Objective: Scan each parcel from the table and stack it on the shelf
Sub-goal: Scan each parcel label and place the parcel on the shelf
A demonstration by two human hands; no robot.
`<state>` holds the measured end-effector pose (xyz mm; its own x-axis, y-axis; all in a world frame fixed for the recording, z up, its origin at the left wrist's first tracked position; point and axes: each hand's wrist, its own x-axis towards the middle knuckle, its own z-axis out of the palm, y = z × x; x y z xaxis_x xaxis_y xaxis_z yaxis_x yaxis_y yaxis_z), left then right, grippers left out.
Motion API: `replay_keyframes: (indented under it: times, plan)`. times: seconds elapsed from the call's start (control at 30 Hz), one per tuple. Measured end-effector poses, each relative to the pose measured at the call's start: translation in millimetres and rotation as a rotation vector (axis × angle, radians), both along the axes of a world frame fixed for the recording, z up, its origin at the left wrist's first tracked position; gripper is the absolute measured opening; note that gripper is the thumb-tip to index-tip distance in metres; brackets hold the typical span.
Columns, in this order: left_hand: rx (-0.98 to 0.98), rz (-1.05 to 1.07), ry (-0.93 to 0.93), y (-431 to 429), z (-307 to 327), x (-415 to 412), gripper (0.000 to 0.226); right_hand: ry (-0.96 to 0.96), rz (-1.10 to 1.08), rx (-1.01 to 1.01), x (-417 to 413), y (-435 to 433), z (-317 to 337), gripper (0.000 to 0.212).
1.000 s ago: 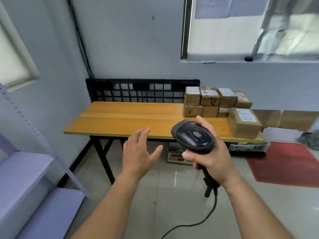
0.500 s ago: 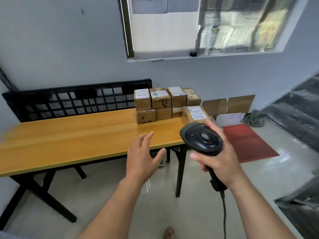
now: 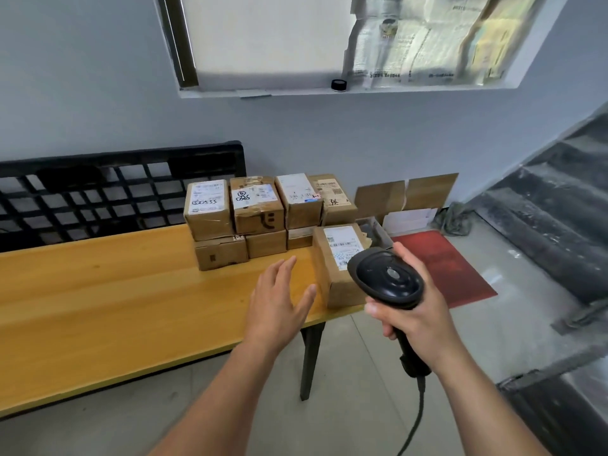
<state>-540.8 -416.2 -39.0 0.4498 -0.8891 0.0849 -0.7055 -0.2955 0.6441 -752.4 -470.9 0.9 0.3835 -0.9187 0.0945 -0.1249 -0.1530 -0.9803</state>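
Several brown cardboard parcels [image 3: 256,209] with white labels are stacked in two layers at the right end of the wooden table [image 3: 98,291]. One larger parcel [image 3: 335,261] sits apart at the table's right front corner, label up. My right hand [image 3: 411,311] grips a black corded barcode scanner [image 3: 386,278], whose head is just over that parcel's right side. My left hand [image 3: 279,301] hovers open above the table, fingers spread, just left of the larger parcel and not touching it. The shelf is out of view.
A black plastic pallet [image 3: 115,192] leans on the wall behind the table. Flattened cardboard [image 3: 404,195] and a red mat [image 3: 447,264] lie on the floor to the right. Concrete stairs [image 3: 552,225] rise at far right. A window ledge holds a small black cap [image 3: 339,84].
The view has swung right and closer to the table, so the shelf has left the frame. Both hands have come nearer the parcels; the scanner now overlaps the larger parcel.
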Motion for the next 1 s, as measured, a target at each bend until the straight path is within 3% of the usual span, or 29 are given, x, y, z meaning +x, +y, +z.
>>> replay_keyframes:
  times: [0.4,0.77,0.93,1.0]
  plan:
    - [0.098,-0.04,0.175,-107.0,-34.8,0.2,0.066,0.076,-0.042,0.139,3.0,-96.1,-45.4,0.096]
    - [0.238,0.143,0.534,-139.1,-69.4,-19.6,0.074,0.096,0.109,0.242,6.5,-156.1,-78.5,0.096]
    - [0.191,0.2,0.813,-131.2,-75.5,-38.9,0.102,0.152,0.189,0.211,-3.0,-167.3,-84.2,0.098]
    - [0.148,0.201,0.883,-125.9,-76.7,-47.0,0.099,0.208,0.233,0.176,-9.7,-164.4,-87.3,0.098]
